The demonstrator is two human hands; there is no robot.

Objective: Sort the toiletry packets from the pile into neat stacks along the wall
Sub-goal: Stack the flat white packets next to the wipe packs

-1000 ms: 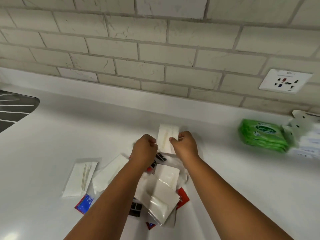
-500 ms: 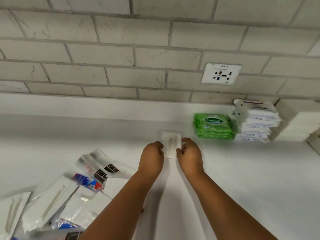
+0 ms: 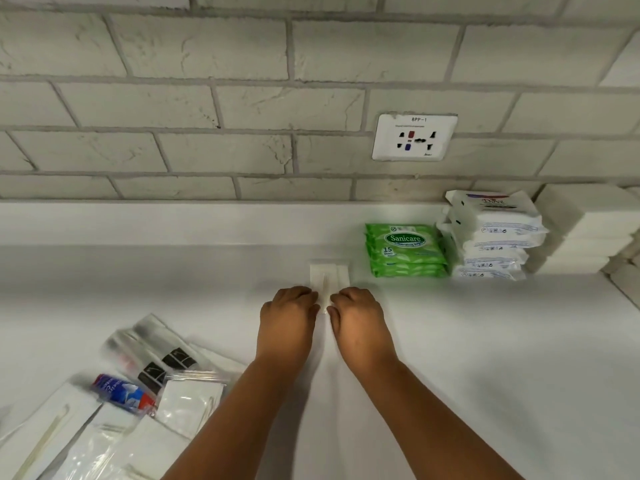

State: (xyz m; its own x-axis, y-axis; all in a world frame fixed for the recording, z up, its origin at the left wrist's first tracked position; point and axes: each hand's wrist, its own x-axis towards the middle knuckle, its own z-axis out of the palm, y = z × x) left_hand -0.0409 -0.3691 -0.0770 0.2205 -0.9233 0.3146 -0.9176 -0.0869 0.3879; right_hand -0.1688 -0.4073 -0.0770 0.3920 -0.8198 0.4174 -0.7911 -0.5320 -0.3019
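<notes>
- The white packet [image 3: 329, 277] lies flat on the tabletop [image 3: 485, 341], near the wall and just left of the green wipes stack [image 3: 405, 251].
- It looks thin, light, limp and slick; best pinched at its side edges.
- Left hand [image 3: 289, 315] and right hand [image 3: 356, 315] are curled, fingertips pinching its near edges.
- The unsorted pile [image 3: 138, 393] lies at lower left.
</notes>
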